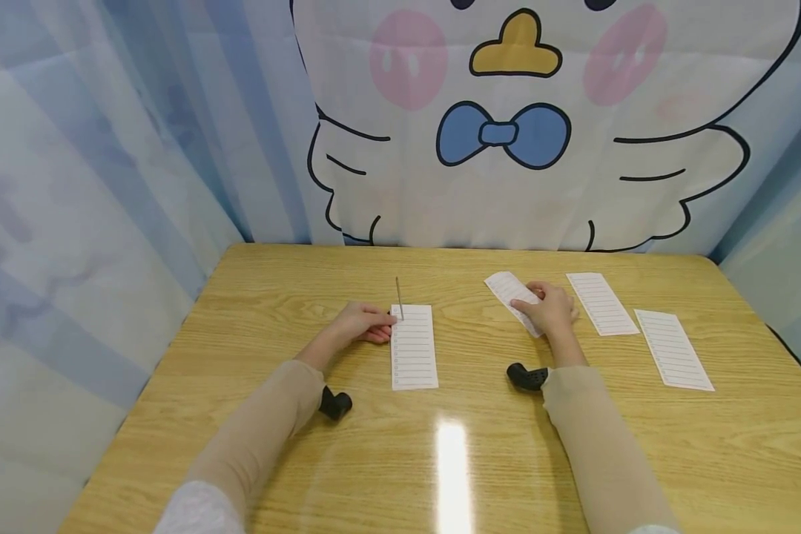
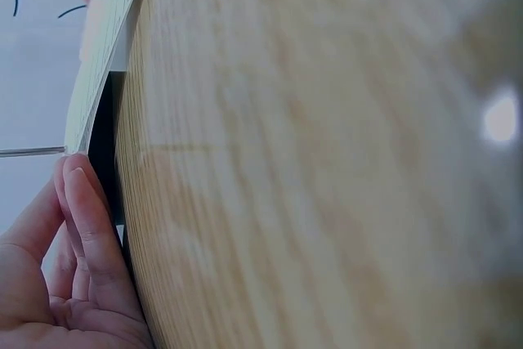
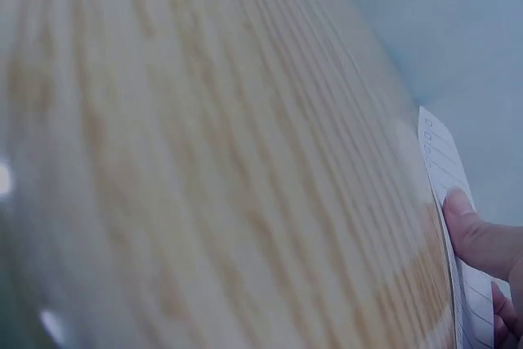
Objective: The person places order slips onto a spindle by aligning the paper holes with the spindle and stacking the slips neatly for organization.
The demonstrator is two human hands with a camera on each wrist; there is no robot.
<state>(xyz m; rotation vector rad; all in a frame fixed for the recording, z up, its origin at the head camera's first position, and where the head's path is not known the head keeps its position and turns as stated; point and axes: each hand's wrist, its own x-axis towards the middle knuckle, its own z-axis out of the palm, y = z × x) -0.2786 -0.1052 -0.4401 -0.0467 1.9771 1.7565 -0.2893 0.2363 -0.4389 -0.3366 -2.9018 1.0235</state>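
Observation:
A thin metal spike (image 1: pixel 399 297) stands up through the top of a white lined paper slip (image 1: pixel 414 352) left of the table's middle. Under that slip, in the left wrist view, a black base (image 2: pixel 106 145) shows. My left hand (image 1: pixel 366 322) pinches the slip's left edge close beside the spike, thumb and fingertips together. Farther right, my right hand (image 1: pixel 552 308) holds another lined slip (image 1: pixel 507 288), tilted over the table. In the right wrist view its thumb (image 3: pixel 470 222) presses on the face of this slip; the other fingers are partly hidden behind it.
Two more lined slips lie to the right of my right hand, one nearer the back (image 1: pixel 602 304) and one farther right (image 1: pixel 674 350). The wooden table (image 1: pixel 307 475) meets a printed curtain (image 1: pixel 440 208) at its back edge. Each wrist carries a black camera (image 1: pixel 527 377).

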